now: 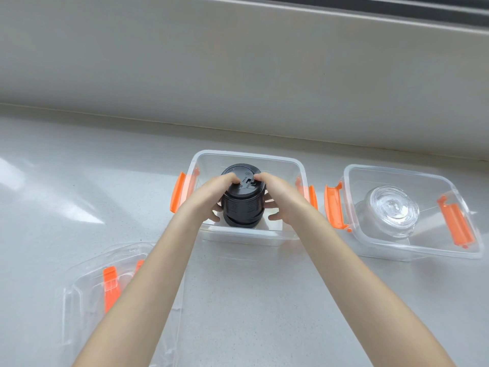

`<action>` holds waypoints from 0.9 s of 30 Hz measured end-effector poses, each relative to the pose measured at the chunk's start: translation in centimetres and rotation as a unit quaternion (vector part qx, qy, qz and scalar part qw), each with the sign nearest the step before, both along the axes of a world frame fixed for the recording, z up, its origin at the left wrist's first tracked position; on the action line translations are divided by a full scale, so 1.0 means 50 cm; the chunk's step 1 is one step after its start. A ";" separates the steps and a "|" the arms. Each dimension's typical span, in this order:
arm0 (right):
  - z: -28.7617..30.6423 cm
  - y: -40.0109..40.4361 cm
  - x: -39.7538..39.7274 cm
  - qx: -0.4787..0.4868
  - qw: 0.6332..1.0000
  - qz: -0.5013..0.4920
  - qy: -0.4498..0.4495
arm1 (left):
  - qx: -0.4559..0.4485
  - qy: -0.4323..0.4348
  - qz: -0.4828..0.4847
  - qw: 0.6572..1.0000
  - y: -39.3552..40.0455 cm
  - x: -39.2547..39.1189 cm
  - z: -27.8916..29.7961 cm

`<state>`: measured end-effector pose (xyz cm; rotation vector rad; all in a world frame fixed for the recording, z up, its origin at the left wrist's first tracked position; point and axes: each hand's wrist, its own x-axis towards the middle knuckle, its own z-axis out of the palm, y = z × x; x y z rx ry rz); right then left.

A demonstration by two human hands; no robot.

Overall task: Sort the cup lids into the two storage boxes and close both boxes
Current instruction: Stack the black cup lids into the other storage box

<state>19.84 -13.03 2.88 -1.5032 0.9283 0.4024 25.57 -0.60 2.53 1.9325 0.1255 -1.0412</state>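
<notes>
I see the stack of black lids (242, 197) standing inside the middle clear box (246, 235). My left hand (211, 200) and right hand (281, 200) grip it, fingers closed on both sides. At 3 o'clock, the second box (412, 247) holds clear lids (390, 210). At 7 o'clock, box covers (79, 300) lie on the bench (264, 300).

Pale grey, smooth, glossy desk (264, 300) fills the near and middle ground. Bright window glare falls on its left part. Along the far edge runs a low, light beige ledge (238, 75), broad and matt, meeting the desk in a thin seam running from left to right. Beyond it, at far right, a dark window frame strip (397, 6) with pale rails.
</notes>
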 end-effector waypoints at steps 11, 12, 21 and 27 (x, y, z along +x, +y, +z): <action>-0.001 0.005 -0.006 0.079 0.993 -0.083 0.010 | 0.007 -0.018 -0.013 1.000 -0.009 -0.014 -0.006; -0.005 0.004 -0.003 0.075 0.994 -0.083 0.008 | 0.012 -0.027 -0.016 0.999 -0.010 -0.015 -0.005; -0.001 0.006 -0.004 0.069 0.995 -0.074 0.011 | 0.014 -0.016 -0.025 0.999 -0.009 -0.013 -0.010; 0.002 0.013 -0.005 0.044 0.998 -0.043 -0.001 | 0.025 0.002 -0.024 0.999 0.003 -0.008 0.004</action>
